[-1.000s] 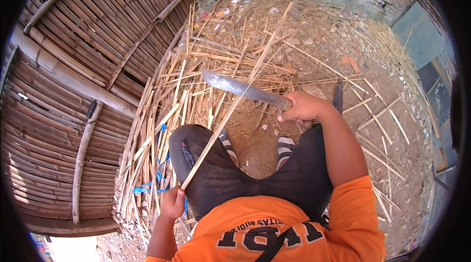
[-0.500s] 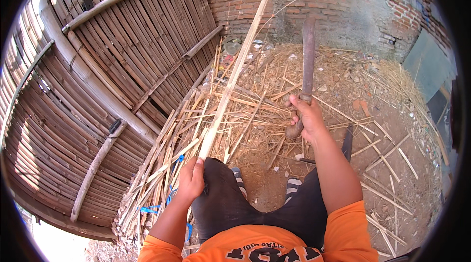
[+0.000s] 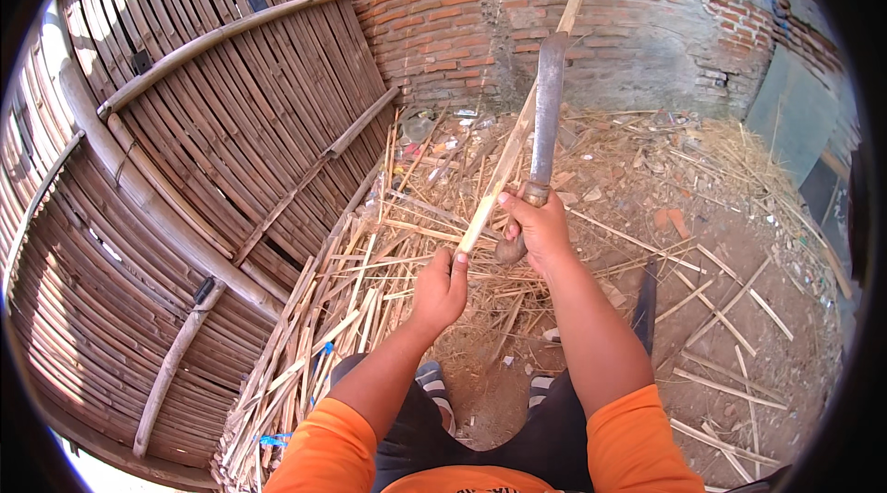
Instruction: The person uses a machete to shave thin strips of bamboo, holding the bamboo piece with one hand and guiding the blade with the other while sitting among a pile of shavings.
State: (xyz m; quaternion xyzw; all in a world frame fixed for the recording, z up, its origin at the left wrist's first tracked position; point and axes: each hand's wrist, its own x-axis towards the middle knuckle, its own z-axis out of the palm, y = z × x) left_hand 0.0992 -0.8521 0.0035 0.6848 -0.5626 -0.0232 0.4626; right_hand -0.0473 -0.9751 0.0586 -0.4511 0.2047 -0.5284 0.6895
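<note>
My left hand [image 3: 439, 292] is closed round the near end of a long, pale bamboo strip [image 3: 504, 168]. The strip slants up and away to the right, its far part passing behind the blade. In my right hand [image 3: 540, 230] is a machete [image 3: 547, 109] with a broad, dark-edged metal blade pointing away from me and a rounded wooden handle. My fingers wrap that handle just below the blade. The two hands are close together, and the blade lies over or alongside the strip; whether they touch I cannot tell.
Split bamboo strips [image 3: 319, 345] lie heaped at the left, with blue ties among them. Shavings and loose strips [image 3: 730, 391] litter the dirt floor. A bamboo-slat wall [image 3: 185, 133] stands at left, a brick wall [image 3: 425, 26] ahead. A dark blade-like piece [image 3: 645, 308] lies beyond my right knee.
My left hand has moved right and away from my thigh with the strip. The machete has shifted left, and its blade now overlaps the strip.
</note>
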